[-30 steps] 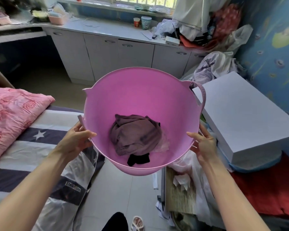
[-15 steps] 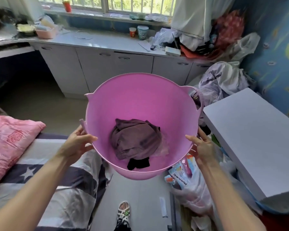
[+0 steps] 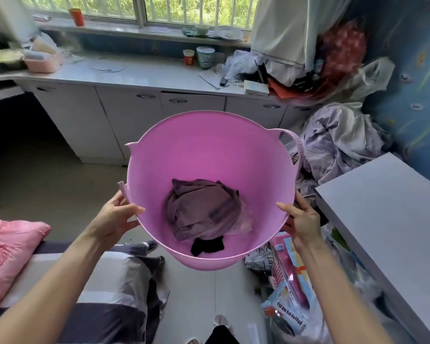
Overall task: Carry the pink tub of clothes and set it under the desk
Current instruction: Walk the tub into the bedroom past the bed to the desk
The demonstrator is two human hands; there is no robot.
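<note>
I hold the pink tub (image 3: pixel 204 150) in the air in front of me, above the floor. My left hand (image 3: pixel 114 217) grips its left rim and my right hand (image 3: pixel 301 219) grips its right rim. A crumpled purple-brown garment (image 3: pixel 201 209) and a small black piece of cloth (image 3: pixel 207 245) lie in the tub's bottom. The desk (image 3: pixel 0 91) shows at the far left as a pale top, with a dark open space (image 3: pixel 18 125) beneath it beside the white cabinets.
White cabinets (image 3: pixel 124 115) with a cluttered counter run under the window. A bed with a striped cover (image 3: pixel 104 289) and pink pillow (image 3: pixel 8 252) is at lower left. A white box (image 3: pixel 387 224), heaped laundry (image 3: pixel 343 140) and bags (image 3: pixel 286 294) crowd the right. Bare floor (image 3: pixel 47 182) lies ahead left.
I have walked forward with the tub: the cabinets and window have come nearer, and the bed and white box have slid back. Both hands keep the same hold.
</note>
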